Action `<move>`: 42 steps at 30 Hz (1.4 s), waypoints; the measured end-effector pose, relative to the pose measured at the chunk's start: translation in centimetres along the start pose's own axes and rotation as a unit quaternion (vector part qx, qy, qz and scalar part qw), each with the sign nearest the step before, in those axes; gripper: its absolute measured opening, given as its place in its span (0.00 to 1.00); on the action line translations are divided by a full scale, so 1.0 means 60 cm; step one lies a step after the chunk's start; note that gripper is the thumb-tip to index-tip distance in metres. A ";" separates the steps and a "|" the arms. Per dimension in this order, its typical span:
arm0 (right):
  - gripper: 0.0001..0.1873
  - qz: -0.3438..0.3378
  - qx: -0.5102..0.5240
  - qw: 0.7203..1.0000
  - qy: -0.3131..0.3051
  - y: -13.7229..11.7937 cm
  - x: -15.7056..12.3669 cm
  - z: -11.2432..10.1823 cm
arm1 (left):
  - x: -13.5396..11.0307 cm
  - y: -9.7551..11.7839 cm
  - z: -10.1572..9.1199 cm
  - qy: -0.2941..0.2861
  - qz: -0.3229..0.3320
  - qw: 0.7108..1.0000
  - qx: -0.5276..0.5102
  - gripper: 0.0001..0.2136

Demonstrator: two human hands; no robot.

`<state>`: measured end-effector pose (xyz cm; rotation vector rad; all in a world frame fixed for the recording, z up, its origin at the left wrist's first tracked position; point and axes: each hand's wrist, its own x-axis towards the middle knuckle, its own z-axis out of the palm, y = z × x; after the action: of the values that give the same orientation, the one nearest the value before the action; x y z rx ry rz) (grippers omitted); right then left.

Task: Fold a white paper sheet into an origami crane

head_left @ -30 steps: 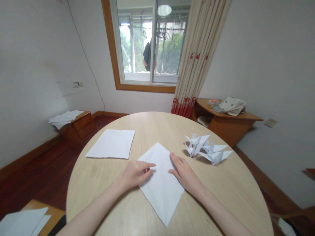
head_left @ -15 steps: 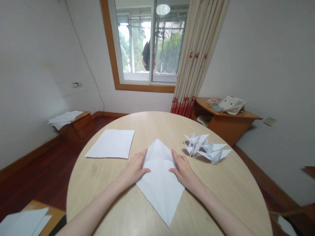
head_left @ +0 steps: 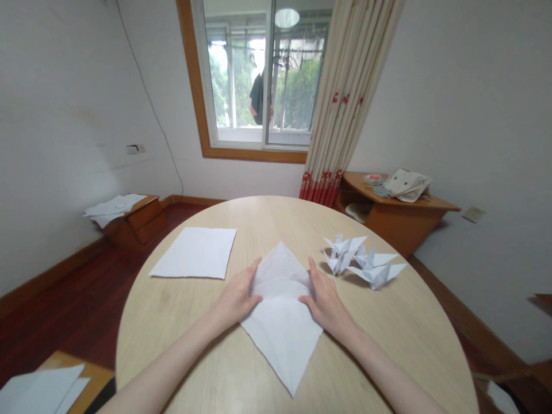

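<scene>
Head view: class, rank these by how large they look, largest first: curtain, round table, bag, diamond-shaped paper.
1. Round table
2. Curtain
3. Diamond-shaped paper
4. Bag
True sizes are unsure: the table and paper are nearer the camera.

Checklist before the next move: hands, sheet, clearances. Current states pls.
1. Left hand at the left edge of the diamond-laid white sheet: ok.
2. Right hand at its right edge: ok.
3. Sheet's near corner uncovered by hands: ok.
4. Sheet free of creases: not ok, crease lines show.
5. Folded paper figures and square paper clear of the sheet: ok.
6. Sheet's underside: cannot tell, hidden.
</scene>
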<state>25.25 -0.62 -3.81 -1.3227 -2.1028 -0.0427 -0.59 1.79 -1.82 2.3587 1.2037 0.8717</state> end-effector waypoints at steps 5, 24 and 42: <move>0.44 -0.034 -0.033 0.998 0.035 -0.002 0.005 -0.009 | -0.003 0.005 -0.002 0.014 0.030 0.999 -0.004 0.35; 0.14 -0.079 0.083 0.990 0.081 -0.036 0.007 -0.052 | -0.011 0.034 -0.016 0.051 0.038 0.995 -0.072 0.05; 0.30 -0.138 0.270 0.950 0.068 -0.052 0.003 -0.067 | -0.018 0.034 -0.033 0.031 0.181 0.977 -0.110 0.33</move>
<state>24.64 -3.43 0.44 -0.6791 -1.9712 0.2956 -1.17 -0.20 0.36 2.4146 0.6610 1.1369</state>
